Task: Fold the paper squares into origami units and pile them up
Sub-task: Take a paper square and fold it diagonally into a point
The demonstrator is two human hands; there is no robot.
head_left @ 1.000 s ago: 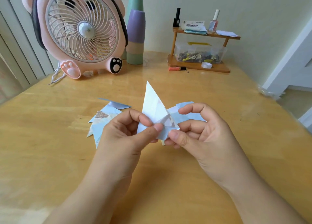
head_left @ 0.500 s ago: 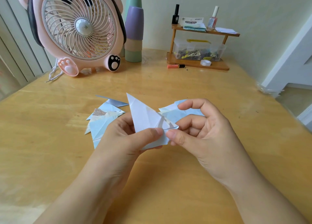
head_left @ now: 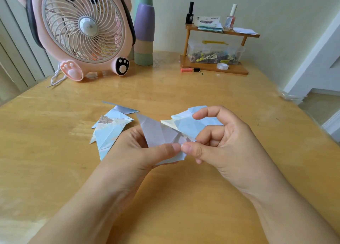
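- table (head_left: pixel 184 89): two paper lots flat on it – pile (head_left: pixel 108 133) L of the hands, more sheets (head_left: pixel 193 126) behind the R hand. Can't tell which lot is done.
- L hand (head_left: pixel 136 151): thumb + fingers pinch the unit (head_left: pixel 156 131), held just above the table between both lots.
- R hand (head_left: pixel 217 144): thumb + a finger pinch the unit's R tip, other fingers curled loose.
- Step, prob: mid-fold, creasing/tucking the small flap. Next needs a firm press, then drop on the pile.
- Hidden: unit's lower edge + flap under the thumbs; fold stage unclear.

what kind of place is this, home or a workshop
Most likely a home desk or craft corner: a pink animal-shaped fan, stacked pastel cups and a small wooden shelf with nail polish stand on the wooden table.
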